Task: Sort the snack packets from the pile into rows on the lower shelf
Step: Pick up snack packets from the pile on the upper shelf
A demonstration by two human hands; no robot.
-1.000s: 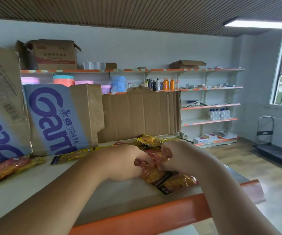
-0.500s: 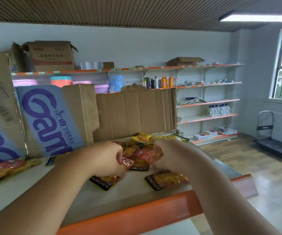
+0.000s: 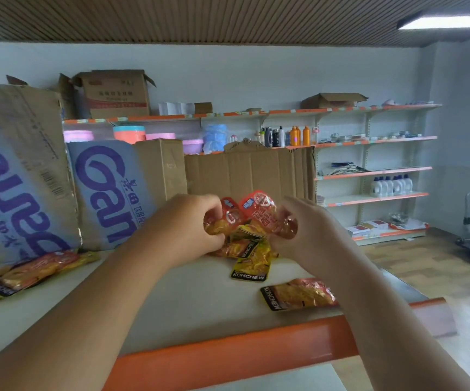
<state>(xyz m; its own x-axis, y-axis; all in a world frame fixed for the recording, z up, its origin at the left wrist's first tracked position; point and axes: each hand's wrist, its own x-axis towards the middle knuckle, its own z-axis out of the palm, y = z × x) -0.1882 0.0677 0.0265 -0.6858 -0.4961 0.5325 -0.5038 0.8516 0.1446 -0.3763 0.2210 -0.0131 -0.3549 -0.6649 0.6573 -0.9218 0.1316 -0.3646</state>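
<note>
**Both hands grip packets over the pile**

Fingers (image 3: pixel 212 206) of the left hand (image 3: pixel 184 230) curl tight round one red packet (image 3: pixel 226 217). The right hand (image 3: pixel 310 235) pinches a second red packet (image 3: pixel 262 214). Both are held just over the pile (image 3: pixel 241 246), probably to part them by kind. A yellow packet (image 3: pixel 253 265) lies singly on the shelf (image 3: pixel 157 306).

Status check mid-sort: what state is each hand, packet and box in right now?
left hand: grips a red packet, raised
right hand: grips a second red packet, raised
pile: loose heap under both hands
yellow packet: flat, at the pile's front
orange packet: flat, alone near the shelf edge
cardboard box: flaps open
</note>
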